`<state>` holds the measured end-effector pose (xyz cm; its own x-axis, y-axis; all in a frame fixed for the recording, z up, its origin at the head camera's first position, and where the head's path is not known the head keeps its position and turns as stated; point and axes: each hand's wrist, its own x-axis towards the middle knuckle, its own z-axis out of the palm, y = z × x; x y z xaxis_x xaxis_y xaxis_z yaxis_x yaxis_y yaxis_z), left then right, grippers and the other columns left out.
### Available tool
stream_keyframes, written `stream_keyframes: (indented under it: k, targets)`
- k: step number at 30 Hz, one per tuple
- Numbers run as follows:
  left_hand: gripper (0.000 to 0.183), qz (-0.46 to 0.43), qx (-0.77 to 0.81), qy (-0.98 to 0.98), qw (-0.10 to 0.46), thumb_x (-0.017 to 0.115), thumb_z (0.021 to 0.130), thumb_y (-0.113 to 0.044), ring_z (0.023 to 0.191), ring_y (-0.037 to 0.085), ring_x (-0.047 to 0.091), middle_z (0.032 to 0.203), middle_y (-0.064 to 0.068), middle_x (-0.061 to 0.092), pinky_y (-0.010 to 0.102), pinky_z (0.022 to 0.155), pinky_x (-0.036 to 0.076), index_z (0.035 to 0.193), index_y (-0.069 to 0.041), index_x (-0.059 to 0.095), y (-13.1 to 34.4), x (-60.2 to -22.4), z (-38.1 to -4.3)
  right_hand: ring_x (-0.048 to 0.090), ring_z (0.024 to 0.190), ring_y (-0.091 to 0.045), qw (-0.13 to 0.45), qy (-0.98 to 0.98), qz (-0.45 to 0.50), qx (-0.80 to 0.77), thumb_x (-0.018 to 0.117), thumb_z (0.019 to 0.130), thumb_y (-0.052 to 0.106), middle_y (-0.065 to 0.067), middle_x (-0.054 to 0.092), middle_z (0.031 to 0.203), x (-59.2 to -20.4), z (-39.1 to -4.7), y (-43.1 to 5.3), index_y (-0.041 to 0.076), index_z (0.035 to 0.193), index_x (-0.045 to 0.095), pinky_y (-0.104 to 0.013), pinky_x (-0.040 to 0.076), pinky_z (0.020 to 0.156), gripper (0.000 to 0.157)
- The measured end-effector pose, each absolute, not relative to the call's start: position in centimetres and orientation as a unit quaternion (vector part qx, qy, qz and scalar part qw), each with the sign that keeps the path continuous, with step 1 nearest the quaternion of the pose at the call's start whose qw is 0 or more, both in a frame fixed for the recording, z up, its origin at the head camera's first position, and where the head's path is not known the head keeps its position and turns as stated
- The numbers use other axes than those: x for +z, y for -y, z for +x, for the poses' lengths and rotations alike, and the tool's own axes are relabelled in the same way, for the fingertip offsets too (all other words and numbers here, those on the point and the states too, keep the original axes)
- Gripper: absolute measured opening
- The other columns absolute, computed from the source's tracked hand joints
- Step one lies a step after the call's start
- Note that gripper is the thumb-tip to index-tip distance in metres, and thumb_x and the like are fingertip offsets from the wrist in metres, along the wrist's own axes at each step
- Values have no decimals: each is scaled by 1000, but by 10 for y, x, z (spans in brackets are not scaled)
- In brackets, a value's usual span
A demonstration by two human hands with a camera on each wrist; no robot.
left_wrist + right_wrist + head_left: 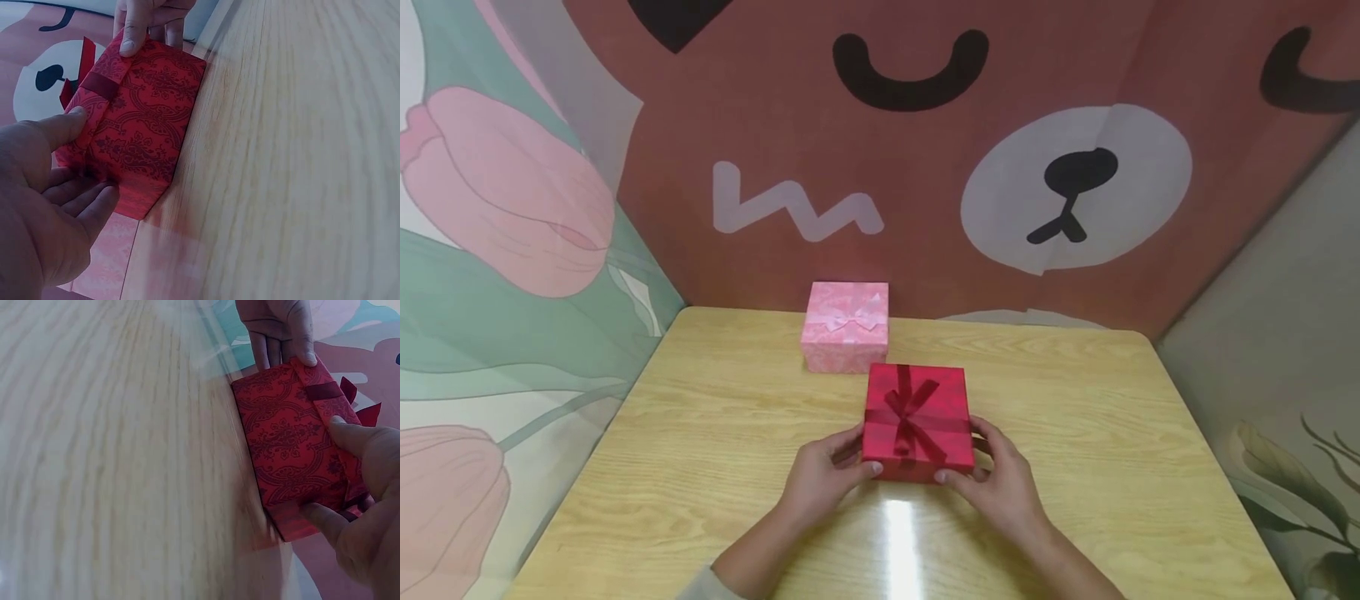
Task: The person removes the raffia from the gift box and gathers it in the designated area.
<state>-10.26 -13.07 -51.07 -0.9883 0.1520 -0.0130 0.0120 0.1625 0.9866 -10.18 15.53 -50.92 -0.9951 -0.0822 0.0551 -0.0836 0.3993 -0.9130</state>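
Note:
A red gift box [951,408] with a dark red ribbon bow [907,410] on its lid stands upright on the wooden table. My left hand [826,477] grips its left side, thumb at the front edge of the lid and fingers along the side wall. On the right side my right hand [1002,479] holds it the same way, thumb on the front lid edge. Both wrist views show the box's patterned front wall [147,115] between the two hands, and the thumbs press at the lid's rim [337,428].
Behind the red box and to its left, a pink gift box [846,357] with a pale bow sits near the table's back edge. The wooden table [700,433] meets a wall hanging [760,100] with a bear's face. Flower-patterned cloth [512,192] hangs at the left.

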Motion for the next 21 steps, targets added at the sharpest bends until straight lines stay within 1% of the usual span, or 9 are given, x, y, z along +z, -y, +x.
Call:
stream_keyframes:
  k: [8, 10, 14, 17, 20, 21]
  targets:
    - [66, 59, 629, -774, 40, 87, 86, -24, 124, 28, 65, 138, 17, 64, 29, 95, 57, 143, -1, 60, 132, -508, -100, 62, 123, -30, 36, 827, 79, 556, 95, 76, 22, -5, 61, 141, -514, -100, -151, 13, 155, 49, -27, 62, 84, 92]
    - [66, 60, 623, -779, 36, 87, 87, -25, 125, 28, 65, 139, 16, 64, 30, 96, 57, 143, -2, 60, 132, -508, -99, 63, 121, -28, 46, 827, 90, 553, 95, 76, 22, -6, 64, 138, -515, -100, -151, 11, 155, 49, -27, 62, 83, 92]
    - [66, 61, 612, -788, 28, 87, 87, -26, 126, 28, 64, 139, 15, 64, 30, 97, 56, 143, -2, 60, 131, -508, -99, 68, 117, -23, 65, 843, 97, 524, 95, 76, 27, -4, 68, 133, -516, -99, -151, 8, 155, 48, -26, 61, 86, 94]
    - [67, 63, 605, -794, 21, 87, 87, -26, 126, 28, 64, 140, 14, 64, 30, 97, 56, 143, -2, 60, 131, -508, -98, 72, 107, -20, 73, 862, 86, 494, 94, 76, 34, -3, 71, 128, -515, -97, -151, 6, 155, 48, -28, 62, 86, 96]
    - [67, 64, 597, -799, 17, 86, 87, -27, 125, 27, 65, 140, 13, 64, 30, 96, 57, 144, -3, 60, 129, -507, -97, 72, 98, -19, 78, 875, 75, 473, 95, 75, 37, -2, 73, 121, -513, -97, -151, 7, 154, 49, -36, 63, 82, 96]
    - [67, 63, 594, -802, 16, 86, 87, -28, 124, 26, 65, 140, 12, 64, 30, 96, 57, 144, -4, 60, 129, -507, -97, 70, 98, -18, 79, 878, 71, 466, 95, 75, 38, -1, 73, 119, -513, -96, -151, 8, 154, 50, -39, 63, 81, 96]
